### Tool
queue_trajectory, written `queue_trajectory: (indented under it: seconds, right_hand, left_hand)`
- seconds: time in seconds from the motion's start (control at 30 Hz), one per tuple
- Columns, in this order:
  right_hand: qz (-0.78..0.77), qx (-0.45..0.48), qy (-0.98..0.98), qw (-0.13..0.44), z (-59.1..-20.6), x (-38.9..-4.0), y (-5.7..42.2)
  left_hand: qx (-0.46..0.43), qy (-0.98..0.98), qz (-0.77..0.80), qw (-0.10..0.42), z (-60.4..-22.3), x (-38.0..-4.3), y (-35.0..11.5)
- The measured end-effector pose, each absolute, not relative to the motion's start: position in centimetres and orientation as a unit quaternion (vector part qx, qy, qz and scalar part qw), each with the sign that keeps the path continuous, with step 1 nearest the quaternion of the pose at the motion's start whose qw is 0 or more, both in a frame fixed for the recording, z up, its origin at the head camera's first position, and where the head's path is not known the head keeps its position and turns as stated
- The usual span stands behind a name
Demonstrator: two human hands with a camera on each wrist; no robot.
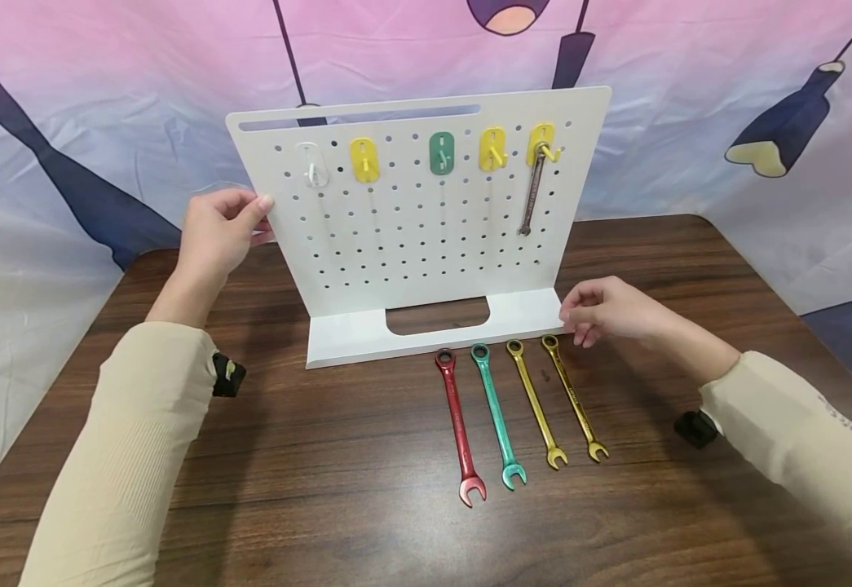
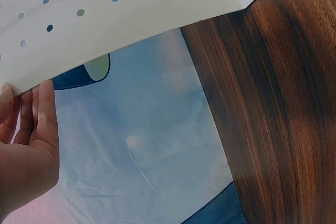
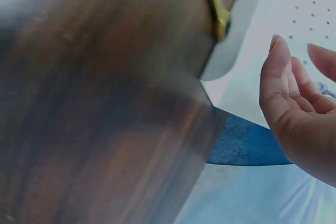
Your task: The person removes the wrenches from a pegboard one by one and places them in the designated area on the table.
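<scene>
A white pegboard point(image 1: 411, 244) stands upright on its foot. My left hand point(image 1: 218, 232) pinches its left edge between thumb and fingers, as the left wrist view also shows. Beside the right end of the foot is my right hand point(image 1: 609, 308), fingers loosely bent and holding nothing; whether it touches the foot I cannot tell. One dark metal wrench point(image 1: 532, 191) hangs from the rightmost yellow hook point(image 1: 543, 140). In front of the board lie a red wrench point(image 1: 458, 424), a green wrench point(image 1: 497, 416) and two gold wrenches, the inner one point(image 1: 537, 403) and the outer one point(image 1: 575, 398).
Along the board's upper part sit a white hook point(image 1: 313, 165), a yellow hook point(image 1: 364, 160), a green hook point(image 1: 441, 153) and another yellow hook point(image 1: 493, 150). All stands on a dark wooden table point(image 1: 337, 489), with a patterned cloth point(image 1: 139, 73) behind.
</scene>
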State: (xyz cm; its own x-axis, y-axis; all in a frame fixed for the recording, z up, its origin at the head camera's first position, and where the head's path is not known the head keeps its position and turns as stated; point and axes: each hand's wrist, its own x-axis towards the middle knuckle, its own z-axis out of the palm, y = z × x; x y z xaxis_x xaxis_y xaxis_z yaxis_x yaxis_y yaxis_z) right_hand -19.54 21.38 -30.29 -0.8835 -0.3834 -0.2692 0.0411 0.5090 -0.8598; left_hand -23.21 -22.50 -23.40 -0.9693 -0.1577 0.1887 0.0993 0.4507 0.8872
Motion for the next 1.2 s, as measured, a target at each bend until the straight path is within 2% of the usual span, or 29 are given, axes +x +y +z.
queue_trajectory:
  seconds: [0.4,0.93,1.2]
  right_hand:
    - [-0.493,-0.103,0.846,0.176,-27.7,-21.5,19.8]
    - [-0.495,-0.094,0.861,0.064,-23.3,-23.9,17.6]
    - [-0.528,-0.072,0.846,0.031,-22.0,-24.9,16.6]
  left_hand:
    - [0.003,-0.831,-0.541,0.131,-23.5,-23.4,-22.5]
    - [0.007,-0.834,-0.537,0.129,-23.4,-23.2,-22.4]
    - [0.012,-0.836,-0.535,0.124,-23.4,-23.2,-22.4]
